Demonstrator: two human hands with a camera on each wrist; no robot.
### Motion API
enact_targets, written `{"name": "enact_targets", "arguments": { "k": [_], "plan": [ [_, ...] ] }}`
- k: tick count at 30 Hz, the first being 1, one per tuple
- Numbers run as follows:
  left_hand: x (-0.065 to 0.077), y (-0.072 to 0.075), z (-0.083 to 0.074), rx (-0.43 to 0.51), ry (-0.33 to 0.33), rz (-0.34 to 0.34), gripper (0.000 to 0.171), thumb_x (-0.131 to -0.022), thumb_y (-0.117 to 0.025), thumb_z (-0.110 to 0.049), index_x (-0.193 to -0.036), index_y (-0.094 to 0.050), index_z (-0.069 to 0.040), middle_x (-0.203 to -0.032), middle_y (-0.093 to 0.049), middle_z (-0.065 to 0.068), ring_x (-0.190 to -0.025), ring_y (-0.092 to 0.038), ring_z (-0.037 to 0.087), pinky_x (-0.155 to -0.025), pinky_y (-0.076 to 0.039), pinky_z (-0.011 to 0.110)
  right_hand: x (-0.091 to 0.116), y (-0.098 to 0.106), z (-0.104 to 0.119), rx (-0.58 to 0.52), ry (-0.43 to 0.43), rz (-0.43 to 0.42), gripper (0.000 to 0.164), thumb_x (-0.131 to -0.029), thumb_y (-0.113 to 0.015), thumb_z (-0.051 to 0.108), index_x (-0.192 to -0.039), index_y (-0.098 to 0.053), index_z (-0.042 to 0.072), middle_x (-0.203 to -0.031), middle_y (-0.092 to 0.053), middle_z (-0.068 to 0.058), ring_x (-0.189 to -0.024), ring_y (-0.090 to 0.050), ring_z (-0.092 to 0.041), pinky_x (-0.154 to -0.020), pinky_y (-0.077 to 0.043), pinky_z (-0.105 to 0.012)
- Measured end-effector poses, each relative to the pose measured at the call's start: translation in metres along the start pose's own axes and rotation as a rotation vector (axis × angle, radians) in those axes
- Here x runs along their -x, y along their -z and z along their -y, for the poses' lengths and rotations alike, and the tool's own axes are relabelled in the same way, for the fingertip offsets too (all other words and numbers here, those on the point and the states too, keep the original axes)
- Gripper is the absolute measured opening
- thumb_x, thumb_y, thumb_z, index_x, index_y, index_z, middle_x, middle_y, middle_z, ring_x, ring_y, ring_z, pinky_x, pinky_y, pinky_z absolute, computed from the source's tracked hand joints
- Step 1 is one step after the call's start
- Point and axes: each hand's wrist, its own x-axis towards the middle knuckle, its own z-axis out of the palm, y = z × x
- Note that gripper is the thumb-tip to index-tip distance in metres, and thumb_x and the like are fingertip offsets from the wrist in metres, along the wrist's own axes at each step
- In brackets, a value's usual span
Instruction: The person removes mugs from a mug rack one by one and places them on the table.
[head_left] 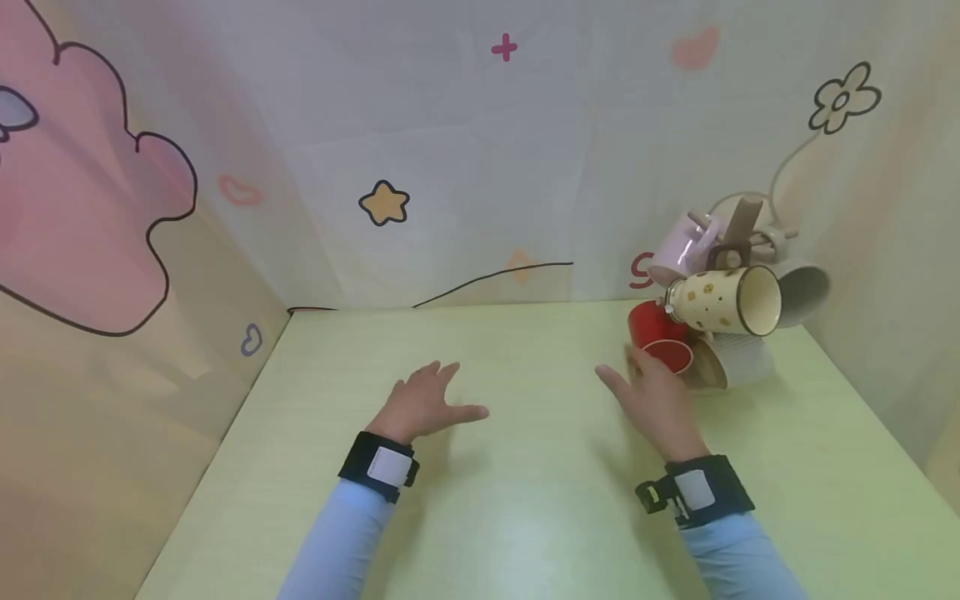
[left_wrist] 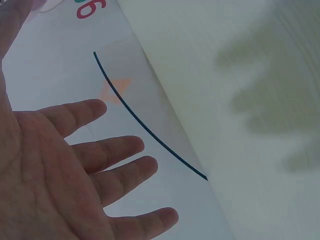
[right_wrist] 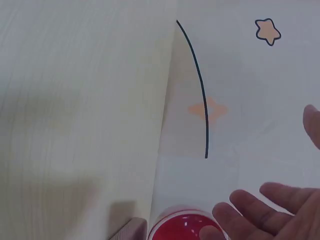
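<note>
Both hands hover above the pale table, fingers spread and nothing held. My left hand (head_left: pixel 422 406) is left of centre, its palm and separated fingers plain in the left wrist view. Over on the right, my right hand (head_left: pixel 660 408) is nearest a red mug (head_left: pixel 656 323), its fingertips overlapping the mug's rim in the head view. That mug hangs low on a wooden mug rack (head_left: pixel 742 218). Around it hang a cream mug with brown spots (head_left: pixel 708 302), a pink mug (head_left: pixel 678 247), a grey-white mug (head_left: pixel 806 292) and a ribbed white mug (head_left: pixel 746 358).
The loaded rack stands at the table's back right corner. A printed cloth (head_left: pixel 465 125) with a star, hearts and a flower rises behind the table (head_left: pixel 517 517) and along its sides. Black straps with white patches circle both wrists.
</note>
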Motion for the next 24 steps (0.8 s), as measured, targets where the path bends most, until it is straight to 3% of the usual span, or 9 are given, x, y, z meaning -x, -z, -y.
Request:
{"name": "enact_targets", "arguments": {
  "k": [7,12,18,24],
  "plan": [
    [0.002,-0.005,-0.002,0.004,0.0,0.031,0.094,-0.081,-0.066,-0.068,-0.152,-0.04,-0.011,-0.153,-0.038,0.021,-0.142,-0.033,0.038,-0.11,-0.021,0.066,0.001,0.015,-0.011,-0.076,-0.096,-0.148,0.084,-0.095,-0.055,0.058,-0.146,-0.038,-0.006,-0.136,-0.05,-0.03,-0.122,-0.049,-0.046,-0.098,-0.043,-0.059],
    [0.003,-0.007,-0.002,0.001,0.004,0.033,0.094,-0.081,-0.066,-0.068,-0.151,-0.041,-0.011,-0.152,-0.039,0.02,-0.142,-0.033,0.037,-0.11,-0.021,0.066,0.0,0.028,-0.017,-0.164,-0.208,-0.203,0.092,-0.093,-0.053,0.063,-0.151,-0.03,-0.004,-0.144,-0.044,-0.029,-0.128,-0.045,-0.045,-0.102,-0.041,-0.057],
    [0.004,-0.011,-0.002,0.002,0.003,0.042,0.094,-0.081,-0.066,-0.068,-0.151,-0.041,-0.011,-0.152,-0.039,0.02,-0.142,-0.033,0.037,-0.111,-0.02,0.066,-0.003,0.043,-0.023,-0.321,-0.316,-0.289,0.1,-0.088,-0.054,0.069,-0.157,-0.017,0.007,-0.154,-0.037,-0.021,-0.137,-0.04,-0.039,-0.106,-0.037,-0.056],
    [0.003,-0.015,-0.002,0.005,-0.008,0.04,0.094,-0.081,-0.066,-0.068,-0.151,-0.042,-0.011,-0.152,-0.04,0.02,-0.142,-0.033,0.036,-0.11,-0.019,0.067,-0.011,0.057,-0.023,-0.509,-0.336,-0.433,0.091,-0.089,-0.065,0.054,-0.156,-0.014,0.019,-0.156,-0.031,-0.008,-0.137,-0.039,-0.026,-0.11,-0.037,-0.041]
  ]
}}
